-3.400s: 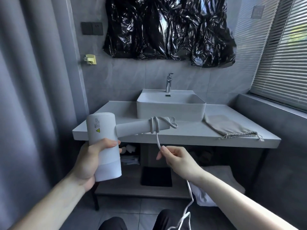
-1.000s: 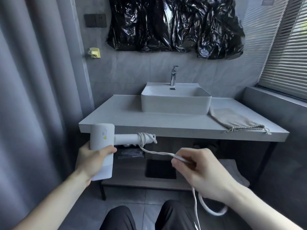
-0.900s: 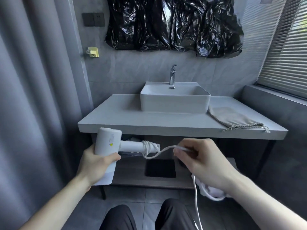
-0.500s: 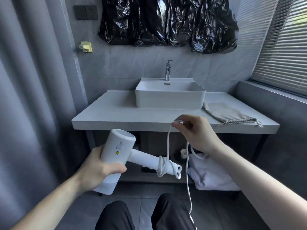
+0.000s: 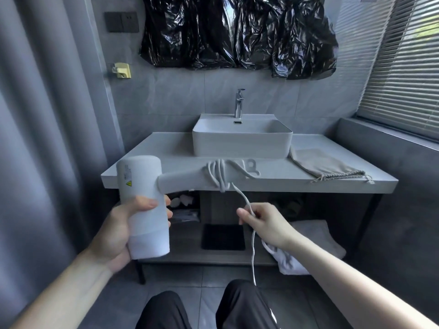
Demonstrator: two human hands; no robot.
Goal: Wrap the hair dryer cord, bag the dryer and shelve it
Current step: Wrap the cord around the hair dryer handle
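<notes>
Wrapping step in progress, by my read: cord [image 5: 252, 236] only partly wound, bagging + shelving not begun.

Near: left hand [image 5: 123, 227] clenched round the barrel of the hair dryer [image 5: 145, 205], held in air in front of the counter, handle pointing right. Right hand [image 5: 263, 223] pinches the cord just below the handle; slack hangs down past the wrist toward the knees, plug end not visible.

Handle carries approx 4-5 turns, bunched, w/ 1 loose loop at the tip.

Next move likely: carry cord up + over the handle again, keep tension so coils don't slip off the end.

Materials: dryer smooth matte white plastic, cylinder barrel; cord thin, flexible, white.

Far: counter [image 5: 166, 150] flat grey stone-look; drawstring bag [image 5: 323, 163] limp beige cloth, lying flat right of the basin [image 5: 242, 141]; shelf [image 5: 185, 252] below the counter.
</notes>
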